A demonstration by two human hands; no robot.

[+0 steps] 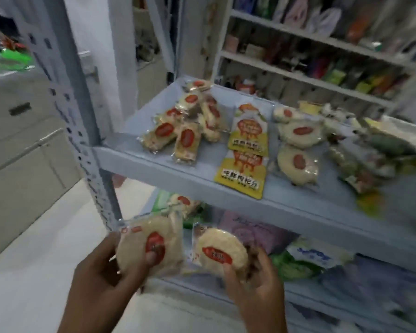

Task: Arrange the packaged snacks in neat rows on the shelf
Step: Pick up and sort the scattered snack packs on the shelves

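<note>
Down at 6 o'clock I have both hands full: left hand (106, 267) pinches a round cake pack (149, 246), thumb on its red label; right hand (252, 282) curls round a second round pack (220, 253). Risk, as I judge it: the slick wrappers could slip from these thumb-edge grips, or a lift could snag the shelf (202, 186) lip at 12 o'clock. Up there, bar packs (178, 133) lie heaped at 11 o'clock, yellow sachets (244, 164) in a line, round packs (297, 150) loosely at 1 o'clock. Far right is blurred.
</note>
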